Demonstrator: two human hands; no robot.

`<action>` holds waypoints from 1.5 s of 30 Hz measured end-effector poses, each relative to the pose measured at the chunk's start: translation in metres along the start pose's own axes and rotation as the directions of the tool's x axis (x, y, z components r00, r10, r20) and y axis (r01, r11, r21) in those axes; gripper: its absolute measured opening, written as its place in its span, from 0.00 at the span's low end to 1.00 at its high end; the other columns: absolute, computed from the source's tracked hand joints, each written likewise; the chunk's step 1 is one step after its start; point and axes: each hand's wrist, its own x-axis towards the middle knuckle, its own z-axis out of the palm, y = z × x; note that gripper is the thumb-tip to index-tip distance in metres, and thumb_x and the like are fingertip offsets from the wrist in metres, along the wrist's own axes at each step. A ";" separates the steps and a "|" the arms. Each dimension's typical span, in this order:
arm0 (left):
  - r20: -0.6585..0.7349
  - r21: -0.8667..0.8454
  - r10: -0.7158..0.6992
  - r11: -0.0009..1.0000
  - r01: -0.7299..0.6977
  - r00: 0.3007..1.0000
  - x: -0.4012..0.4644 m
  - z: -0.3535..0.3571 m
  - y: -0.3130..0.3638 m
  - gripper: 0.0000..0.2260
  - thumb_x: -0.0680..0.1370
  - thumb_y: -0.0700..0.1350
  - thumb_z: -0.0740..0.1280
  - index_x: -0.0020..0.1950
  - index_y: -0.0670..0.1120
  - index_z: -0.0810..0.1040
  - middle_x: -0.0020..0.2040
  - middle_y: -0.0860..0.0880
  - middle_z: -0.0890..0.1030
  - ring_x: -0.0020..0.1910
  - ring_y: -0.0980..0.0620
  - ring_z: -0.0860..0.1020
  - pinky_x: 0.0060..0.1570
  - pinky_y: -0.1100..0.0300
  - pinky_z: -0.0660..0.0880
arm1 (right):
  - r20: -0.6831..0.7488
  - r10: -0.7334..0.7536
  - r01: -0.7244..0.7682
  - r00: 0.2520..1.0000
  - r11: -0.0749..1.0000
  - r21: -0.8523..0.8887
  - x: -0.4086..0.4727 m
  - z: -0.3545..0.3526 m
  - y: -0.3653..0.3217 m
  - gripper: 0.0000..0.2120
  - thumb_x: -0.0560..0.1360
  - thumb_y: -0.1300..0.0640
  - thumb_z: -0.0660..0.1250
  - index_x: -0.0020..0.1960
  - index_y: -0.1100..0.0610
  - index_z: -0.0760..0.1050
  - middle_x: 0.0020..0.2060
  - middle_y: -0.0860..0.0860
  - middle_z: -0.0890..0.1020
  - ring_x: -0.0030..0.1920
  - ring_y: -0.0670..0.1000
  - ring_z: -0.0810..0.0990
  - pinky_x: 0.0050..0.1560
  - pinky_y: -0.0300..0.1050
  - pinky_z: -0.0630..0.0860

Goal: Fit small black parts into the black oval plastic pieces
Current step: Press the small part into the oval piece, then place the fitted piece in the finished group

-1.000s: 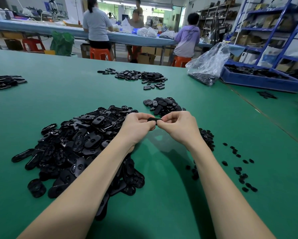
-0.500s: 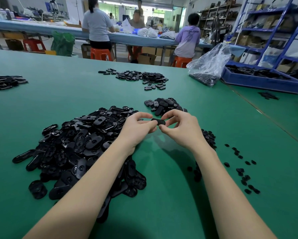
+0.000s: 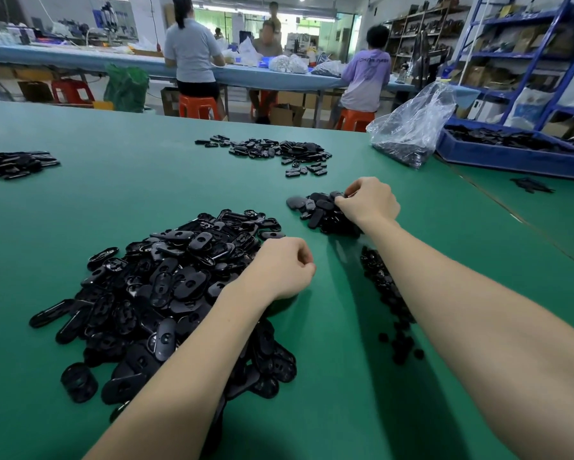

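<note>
The right hand (image 3: 368, 202) is reached out over the small far heap of black oval plastic pieces (image 3: 322, 210) on the green-covered desk (image 3: 146, 194), its fingers curled down at the heap's right edge; whether a piece is actually pinched there cannot be told, since the fingertips are hidden against the black plastic. The left hand (image 3: 284, 268) is held curled into a loose fist just at the right edge of the large near pile of glossy black oval plastic pieces (image 3: 166, 293), and nothing can be seen gripped in it. The small round black parts (image 3: 395, 313) are scattered in a strip beside the right forearm, between the two arms. The ovals are judged to be light, stiff moulded shells with a shiny, fairly slippery skin; a pinch across the narrow sides near one rounded end would likely be steadiest, with the recessed face kept upward. The small parts are tiny and easily flicked away, so a fingertip pinch at the rim is called for, then a thumb press into the recess. Little breakage risk is expected, though a slanted insert could jam. Further heaps of black pieces (image 3: 279, 151) and a clear plastic bag (image 3: 411, 127) are seen well beyond.
</note>
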 end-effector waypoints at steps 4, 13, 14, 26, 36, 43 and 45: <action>-0.011 0.007 0.051 0.999 -0.051 0.999 -0.001 -0.004 -0.002 0.04 0.79 0.45 0.66 0.48 0.52 0.80 0.37 0.60 0.76 0.40 0.60 0.75 0.47 0.69 0.68 | 0.009 0.011 -0.011 1.000 1.000 0.004 0.001 0.005 0.000 0.12 0.73 0.45 0.73 0.54 0.48 0.79 0.52 0.50 0.84 0.56 0.56 0.81 0.47 0.44 0.69; -0.236 0.257 0.031 0.966 0.032 0.971 -0.013 -0.015 -0.028 0.10 0.76 0.44 0.67 0.57 0.48 0.77 0.56 0.50 0.77 0.61 0.46 0.70 0.55 0.58 0.69 | 0.021 -0.052 0.048 0.998 0.985 0.164 -0.057 -0.019 0.009 0.06 0.74 0.49 0.69 0.50 0.47 0.81 0.44 0.41 0.84 0.48 0.49 0.81 0.37 0.40 0.67; -0.218 0.274 0.012 0.960 0.049 0.976 -0.012 -0.015 -0.028 0.10 0.76 0.45 0.67 0.57 0.48 0.77 0.56 0.50 0.77 0.61 0.46 0.70 0.56 0.57 0.69 | 0.038 -0.063 0.055 0.997 0.984 0.172 -0.067 -0.020 0.011 0.06 0.74 0.49 0.69 0.49 0.46 0.82 0.43 0.41 0.84 0.48 0.48 0.81 0.39 0.41 0.69; -0.214 0.461 0.017 0.883 0.086 0.977 -0.004 -0.001 -0.023 0.15 0.81 0.55 0.63 0.66 0.52 0.76 0.60 0.45 0.79 0.63 0.42 0.68 0.60 0.51 0.69 | 0.148 -0.104 0.077 0.984 0.981 0.177 -0.106 -0.021 0.022 0.03 0.73 0.50 0.69 0.42 0.45 0.81 0.36 0.38 0.82 0.39 0.39 0.77 0.34 0.37 0.67; -0.399 0.360 -0.041 0.912 0.197 0.916 0.000 0.005 -0.020 0.05 0.79 0.53 0.66 0.53 0.55 0.80 0.50 0.49 0.83 0.57 0.43 0.73 0.51 0.54 0.65 | 0.189 -0.093 0.053 0.977 0.977 0.206 -0.109 -0.021 0.023 0.04 0.74 0.50 0.69 0.42 0.46 0.82 0.36 0.40 0.83 0.43 0.44 0.81 0.41 0.42 0.74; -0.379 0.337 -0.102 0.911 0.240 0.920 -0.001 0.005 -0.017 0.07 0.76 0.55 0.69 0.44 0.54 0.74 0.49 0.50 0.82 0.59 0.44 0.72 0.53 0.53 0.65 | 0.212 -0.096 0.054 0.973 0.979 0.196 -0.111 -0.018 0.023 0.04 0.73 0.49 0.69 0.43 0.46 0.83 0.37 0.40 0.83 0.46 0.47 0.81 0.48 0.44 0.78; -0.369 0.277 -0.127 0.931 0.239 0.921 0.000 0.004 -0.017 0.02 0.76 0.50 0.69 0.45 0.54 0.77 0.49 0.51 0.82 0.59 0.44 0.72 0.55 0.54 0.65 | 0.217 -0.096 0.051 0.972 0.977 0.205 -0.110 -0.018 0.024 0.04 0.73 0.49 0.69 0.43 0.46 0.83 0.37 0.40 0.83 0.45 0.46 0.81 0.47 0.44 0.77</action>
